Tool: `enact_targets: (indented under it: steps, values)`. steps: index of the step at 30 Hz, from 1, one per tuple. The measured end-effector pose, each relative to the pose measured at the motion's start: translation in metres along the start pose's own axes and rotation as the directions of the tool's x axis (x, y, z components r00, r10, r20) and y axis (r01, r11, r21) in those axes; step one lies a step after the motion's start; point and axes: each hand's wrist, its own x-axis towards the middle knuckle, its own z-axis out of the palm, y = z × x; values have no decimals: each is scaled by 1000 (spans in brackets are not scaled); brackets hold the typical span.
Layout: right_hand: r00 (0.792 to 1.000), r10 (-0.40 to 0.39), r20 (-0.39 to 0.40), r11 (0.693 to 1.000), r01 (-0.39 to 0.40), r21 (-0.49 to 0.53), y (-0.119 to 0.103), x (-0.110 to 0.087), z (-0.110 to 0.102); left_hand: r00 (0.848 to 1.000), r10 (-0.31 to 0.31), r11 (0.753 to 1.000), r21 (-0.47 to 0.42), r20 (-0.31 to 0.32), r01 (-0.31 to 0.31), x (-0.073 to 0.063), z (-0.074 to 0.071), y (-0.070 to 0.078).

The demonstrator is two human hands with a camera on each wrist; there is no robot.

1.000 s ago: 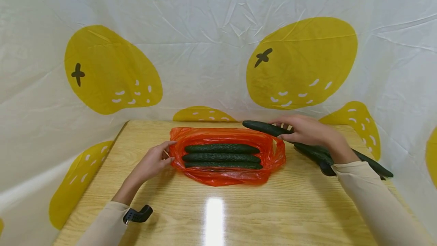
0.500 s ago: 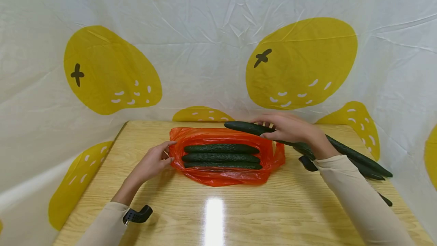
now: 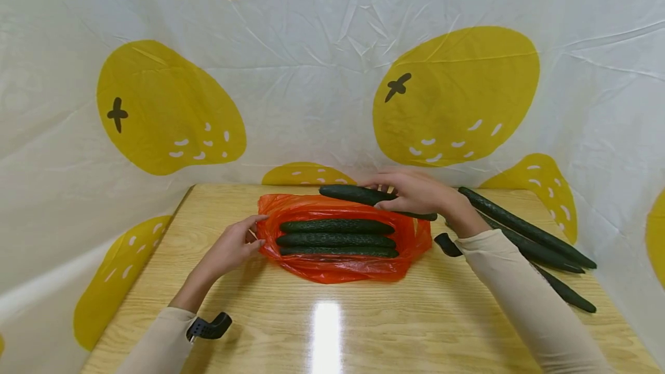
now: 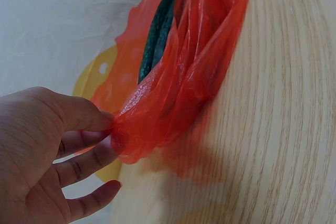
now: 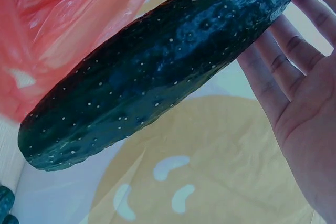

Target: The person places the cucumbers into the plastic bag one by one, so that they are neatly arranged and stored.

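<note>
A red plastic bag lies on the table with its mouth spread. Three dark green cucumbers rest side by side in it. At the bag's left end, my left hand pinches the plastic between thumb and fingers. My right hand grips another cucumber near its middle, above the far side of the bag. That cucumber tilts slightly, its left end higher. In the right wrist view, the bumpy skin of the held cucumber fills much of the frame, with the fingers behind it.
Right of the bag, three more cucumbers lie slantwise on the wooden table, partly behind the right forearm. A white curtain with yellow fruit prints hangs along the back and sides. Each wrist carries a black device.
My right hand has carried its cucumber leftward, from beside the pile to above the bag. More of the cucumbers at the right now show. The left hand has stayed at the bag's edge.
</note>
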Motion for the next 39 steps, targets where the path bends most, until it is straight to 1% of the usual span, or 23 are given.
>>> enact_targets:
  steps: [8, 12, 17, 20, 24, 31, 37, 39]
  values:
    - [999, -49, -13, 999, 49, 10, -8, 17, 5, 1000, 16, 1000, 8, 4, -16, 1, 0, 0]
    - [999, -49, -7, 999, 49, 17, -13, 22, 10, 1000, 13, 1000, 10, 4, -13, 1, 1, -1]
    - [999, -46, 11, 999, 46, 16, -14, 29, 20, 1000, 14, 1000, 14, 0, -14, 0, 1, 0]
    - [998, -58, 8, 998, 58, -5, -14, 33, 28, 1000, 8, 1000, 22, 0, -8, 0, 1, 1]
    - [999, -43, 6, 998, 43, -45, -11, 40, 40, 1000, 6, 1000, 29, -5, -6, 0, 0, 1]
    - [999, -36, 28, 997, 38, -66, -9, 50, 59, 1000, 13, 1000, 25, -8, -13, -1, 1, 1]
    - [999, 20, 45, 997, -17, -72, -7, 60, 71, 1000, 11, 1000, 21, -2, -11, -1, 1, 2]
    - [998, 36, 47, 995, -31, -92, -6, 62, 74, 1000, 11, 1000, 17, 3, -11, -1, 1, 2]
